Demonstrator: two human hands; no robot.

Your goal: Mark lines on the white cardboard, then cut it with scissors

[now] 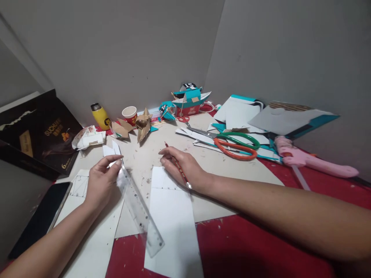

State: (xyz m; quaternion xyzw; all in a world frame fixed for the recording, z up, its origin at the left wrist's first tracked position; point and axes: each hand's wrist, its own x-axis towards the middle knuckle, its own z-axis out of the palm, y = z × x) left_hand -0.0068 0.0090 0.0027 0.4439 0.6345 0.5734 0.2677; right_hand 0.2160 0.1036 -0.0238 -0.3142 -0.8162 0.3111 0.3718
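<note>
We see a clear ruler (pixel 142 214) running from the left fingers (pixel 108 159), pinched together on its far end, toward us across a white card (pixel 174 235). The right fingers (pixel 169 151), loosely curled, hold a pencil (pixel 182 172) above that card's far end. Beyond them, rightward, we find scissors (pixel 235 153) and a pink glue gun (pixel 321 164); left of the left fingers, a phone (pixel 40 218).

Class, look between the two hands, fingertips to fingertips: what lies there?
In the head view, only the beige sheet, dotted with small specks, shows between the left hand and right hand.
</note>
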